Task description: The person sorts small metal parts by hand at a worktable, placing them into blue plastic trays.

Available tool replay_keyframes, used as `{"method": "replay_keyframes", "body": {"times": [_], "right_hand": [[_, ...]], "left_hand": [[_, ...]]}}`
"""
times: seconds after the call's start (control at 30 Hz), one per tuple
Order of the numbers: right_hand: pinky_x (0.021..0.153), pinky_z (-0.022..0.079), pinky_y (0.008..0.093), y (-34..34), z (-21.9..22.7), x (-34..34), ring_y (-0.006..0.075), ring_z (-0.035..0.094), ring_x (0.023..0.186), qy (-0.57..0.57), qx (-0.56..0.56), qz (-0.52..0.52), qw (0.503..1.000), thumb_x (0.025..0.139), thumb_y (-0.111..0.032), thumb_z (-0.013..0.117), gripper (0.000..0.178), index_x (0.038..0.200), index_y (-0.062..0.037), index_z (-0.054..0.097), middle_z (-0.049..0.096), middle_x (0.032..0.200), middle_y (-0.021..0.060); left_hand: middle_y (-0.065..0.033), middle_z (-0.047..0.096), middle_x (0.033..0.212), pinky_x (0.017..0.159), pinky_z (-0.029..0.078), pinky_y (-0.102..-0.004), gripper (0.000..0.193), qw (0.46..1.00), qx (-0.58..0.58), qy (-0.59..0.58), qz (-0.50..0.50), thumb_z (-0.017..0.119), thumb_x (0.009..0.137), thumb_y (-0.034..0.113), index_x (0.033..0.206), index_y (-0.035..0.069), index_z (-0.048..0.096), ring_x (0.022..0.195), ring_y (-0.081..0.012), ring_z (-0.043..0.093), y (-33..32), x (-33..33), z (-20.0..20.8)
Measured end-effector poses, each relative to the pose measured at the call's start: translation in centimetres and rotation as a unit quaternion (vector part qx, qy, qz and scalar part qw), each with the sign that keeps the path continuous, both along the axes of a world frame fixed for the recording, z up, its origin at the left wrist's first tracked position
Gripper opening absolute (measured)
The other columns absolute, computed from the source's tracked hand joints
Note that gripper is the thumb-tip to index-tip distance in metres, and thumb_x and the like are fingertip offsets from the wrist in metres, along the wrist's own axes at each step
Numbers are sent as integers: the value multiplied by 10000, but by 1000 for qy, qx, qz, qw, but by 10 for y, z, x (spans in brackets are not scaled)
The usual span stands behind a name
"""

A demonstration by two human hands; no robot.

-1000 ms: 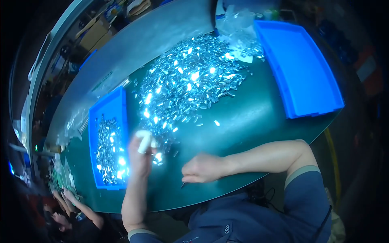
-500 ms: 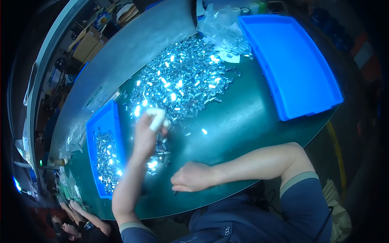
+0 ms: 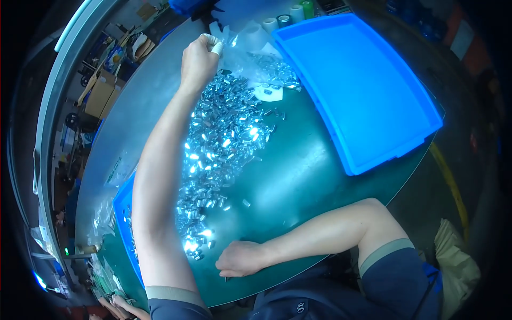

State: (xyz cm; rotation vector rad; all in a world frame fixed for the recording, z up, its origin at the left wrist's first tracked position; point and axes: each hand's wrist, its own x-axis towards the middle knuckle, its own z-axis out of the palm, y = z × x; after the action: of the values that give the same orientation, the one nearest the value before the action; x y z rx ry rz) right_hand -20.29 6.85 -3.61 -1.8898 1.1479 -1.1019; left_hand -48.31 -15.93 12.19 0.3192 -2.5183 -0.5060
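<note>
My left hand [image 3: 200, 61], with white coverings on some fingers, reaches over the far end of the metal-piece pile. Its fingers are curled closed against the edge of a clear plastic bag [image 3: 248, 45]; what lies between them is hidden. A heap of small shiny metal pieces [image 3: 229, 122] spreads along the table towards me. Close to the near edge, my right hand [image 3: 240, 260] rests as a loose fist. The tip of a small dark thing pokes out beneath it; its kind does not show.
A large blue tray [image 3: 349, 152] stands at the right on the green table [image 3: 288, 181]. Another blue tray [image 3: 124, 205] at the left is mostly behind my left forearm. Rolls of tape [image 3: 284, 20] sit at the back. Another person's hands [image 3: 120, 306] show at lower left.
My left hand has moved from the near part of the metal pile to its far end, beside the bag. My right hand stays closed near the table edge. The view has shifted slightly.
</note>
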Motion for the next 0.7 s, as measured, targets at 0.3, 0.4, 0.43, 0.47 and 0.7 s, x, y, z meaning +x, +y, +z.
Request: {"method": "replay_keyframes", "body": {"times": [0.3,0.4,0.43,0.47,0.7], "right_hand": [[742,531,567,0,1,1,446,690,826,19,17,21,999,962,-352,661,355,850,-15,676,696,799,211],[739,533,570,-1,-4,6,445,692,818,19,10,26,999,964,-355,657,346,858,-26,682,698,802,210],[738,534,573,-1,-5,8,444,693,814,17,-4,20,1000,963,-359,654,339,860,-37,687,700,803,209],[736,536,575,-2,-8,10,444,694,810,13,-18,16,1000,962,-363,651,332,863,-49,693,701,803,207],[721,574,539,-2,-4,-10,402,726,808,29,-36,-1,999,973,-355,639,327,847,-59,698,727,811,178]], "left_hand": [[-89,762,821,661,545,-317,223,999,-39,-26,-16,712,991,200,1078,-4,739,680,-135,683,4,-24,-3],[-83,761,818,662,546,-314,229,999,-31,-18,0,710,996,203,1086,-6,739,684,-135,683,8,-6,-1],[-82,761,824,663,546,-314,233,1000,-16,-10,-6,708,1001,205,1095,-6,740,692,-133,684,6,6,-1],[-82,761,831,664,546,-314,237,1000,-1,-2,-9,705,1005,207,1105,-5,740,700,-132,686,4,19,-2],[-89,771,935,782,568,-297,253,993,80,-77,-40,717,1011,194,1165,-6,723,855,-123,720,39,183,-31]]}}
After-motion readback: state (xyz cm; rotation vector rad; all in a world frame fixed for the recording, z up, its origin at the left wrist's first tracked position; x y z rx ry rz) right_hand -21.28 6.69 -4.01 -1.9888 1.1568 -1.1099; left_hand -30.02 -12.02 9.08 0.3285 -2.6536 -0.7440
